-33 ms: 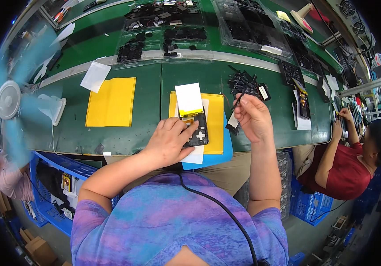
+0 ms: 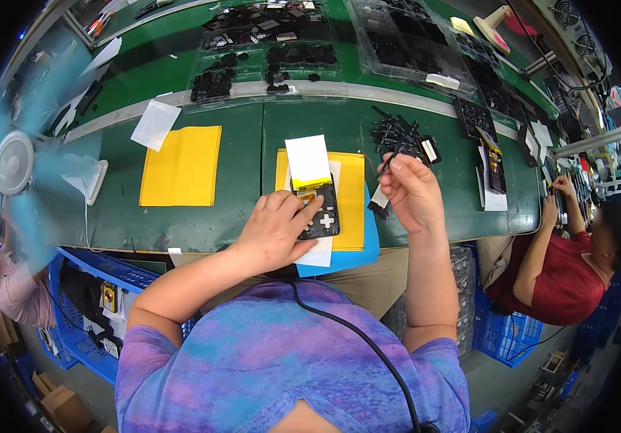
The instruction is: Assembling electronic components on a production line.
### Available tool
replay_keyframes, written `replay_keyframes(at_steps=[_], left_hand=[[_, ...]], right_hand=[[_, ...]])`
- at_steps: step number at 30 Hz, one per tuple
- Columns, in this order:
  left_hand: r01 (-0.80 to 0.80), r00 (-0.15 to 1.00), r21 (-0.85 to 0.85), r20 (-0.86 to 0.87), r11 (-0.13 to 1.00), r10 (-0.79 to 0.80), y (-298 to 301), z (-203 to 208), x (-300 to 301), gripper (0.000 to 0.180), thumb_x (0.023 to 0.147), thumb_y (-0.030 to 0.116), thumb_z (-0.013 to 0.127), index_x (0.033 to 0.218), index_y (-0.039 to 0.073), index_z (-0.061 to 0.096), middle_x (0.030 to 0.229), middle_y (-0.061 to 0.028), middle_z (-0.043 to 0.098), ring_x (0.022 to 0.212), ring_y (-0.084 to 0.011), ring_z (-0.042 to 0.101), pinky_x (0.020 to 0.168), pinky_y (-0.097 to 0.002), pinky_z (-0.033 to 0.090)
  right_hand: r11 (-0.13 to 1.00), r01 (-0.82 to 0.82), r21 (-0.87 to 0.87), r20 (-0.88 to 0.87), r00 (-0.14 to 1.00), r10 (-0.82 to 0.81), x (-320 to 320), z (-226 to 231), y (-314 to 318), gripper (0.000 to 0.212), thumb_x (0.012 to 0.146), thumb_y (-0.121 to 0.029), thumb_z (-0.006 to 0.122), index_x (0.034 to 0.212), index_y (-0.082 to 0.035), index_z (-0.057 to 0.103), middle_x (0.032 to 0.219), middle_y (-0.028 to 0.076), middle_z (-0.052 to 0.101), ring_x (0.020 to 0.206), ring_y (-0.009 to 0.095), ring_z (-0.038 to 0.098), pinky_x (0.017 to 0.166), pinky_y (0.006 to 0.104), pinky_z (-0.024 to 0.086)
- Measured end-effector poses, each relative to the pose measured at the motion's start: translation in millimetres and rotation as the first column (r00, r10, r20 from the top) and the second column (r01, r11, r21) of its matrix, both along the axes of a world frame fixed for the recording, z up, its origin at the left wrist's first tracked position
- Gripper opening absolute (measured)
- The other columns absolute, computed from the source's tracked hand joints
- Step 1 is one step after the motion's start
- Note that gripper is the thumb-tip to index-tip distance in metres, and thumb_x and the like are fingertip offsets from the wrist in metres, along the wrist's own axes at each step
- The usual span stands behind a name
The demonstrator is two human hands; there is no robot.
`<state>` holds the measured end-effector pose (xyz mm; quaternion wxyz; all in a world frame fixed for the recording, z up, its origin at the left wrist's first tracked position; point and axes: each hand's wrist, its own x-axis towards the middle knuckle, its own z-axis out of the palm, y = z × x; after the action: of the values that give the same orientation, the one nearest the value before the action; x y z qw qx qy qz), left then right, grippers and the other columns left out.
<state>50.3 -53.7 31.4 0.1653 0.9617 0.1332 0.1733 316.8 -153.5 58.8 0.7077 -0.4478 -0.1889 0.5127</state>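
My left hand (image 2: 271, 227) lies over a black handheld device shell (image 2: 332, 229), its thumb and index finger gripping the shell near the edge. A white cross shape shows on the shell's lower right. From its top end a white sheet with a yellow band (image 2: 308, 159) sticks out, away from me. The shell rests on white paper above a yellow folder (image 2: 354, 209). Raised to the right, my right hand (image 2: 413, 191) pinches a thin black strip (image 2: 388, 163) between thumb and fingertips. Behind that hand lies a pile of similar black strips (image 2: 396, 133).
A second yellow folder (image 2: 180, 169) lies left. Trays of small black parts (image 2: 271, 65) stand along the back. A blue fan (image 2: 14, 164) is at far left. At right, a co-worker in a red top (image 2: 552, 281) works. A blue crate (image 2: 101, 263) sits below the table's left edge.
My right hand has shifted very slightly to the left with the black strip. My left hand and the device shell stay in place.
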Motion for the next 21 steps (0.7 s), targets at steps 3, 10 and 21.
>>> replay_keyframes(at_steps=[3, 10, 21], left_hand=[[-0.009, 1.000, -0.051, 0.019, 0.999, 0.010, 0, -2, -2, 0.079, 0.076, 0.030, 0.081, 0.145, 0.006, 0.050, 0.115, -0.0114, 0.053, 0.113, -0.0334, 0.048, 0.099, -0.0476, 0.040], [-0.053, 0.998, -0.166, 0.020, 0.985, 0.057, 3, -4, -6, 0.083, 0.074, 0.027, 0.083, 0.145, 0.003, 0.049, 0.117, -0.0127, 0.053, 0.112, -0.0348, 0.048, 0.099, -0.0465, 0.043], [0.031, 0.999, -0.301, 0.003, 0.953, -0.032, 25, 4, -10, 0.086, 0.074, 0.029, 0.084, 0.147, 0.001, 0.047, 0.119, -0.0146, 0.056, 0.112, -0.0359, 0.051, 0.096, -0.0450, 0.048]], right_hand=[[0.999, -0.052, 0.011, 0.005, 0.999, 0.052, -4, -3, 0, 0.010, 0.098, -0.011, 0.066, 0.104, -0.003, 0.068, 0.092, 0.008, 0.073, 0.079, 0.015, 0.072, 0.069, 0.0267, 0.059], [0.991, -0.126, -0.054, 0.037, 0.991, 0.128, -19, -8, 2, 0.005, 0.098, -0.007, 0.063, 0.103, -0.004, 0.063, 0.096, 0.011, 0.074, 0.083, 0.017, 0.074, 0.071, 0.0279, 0.060], [0.923, -0.377, -0.084, 0.909, 0.351, 0.226, -54, -3, 17, 0.012, 0.079, 0.000, 0.075, 0.089, -0.006, 0.071, 0.094, 0.005, 0.071, 0.086, 0.021, 0.067, 0.077, 0.0344, 0.052]])
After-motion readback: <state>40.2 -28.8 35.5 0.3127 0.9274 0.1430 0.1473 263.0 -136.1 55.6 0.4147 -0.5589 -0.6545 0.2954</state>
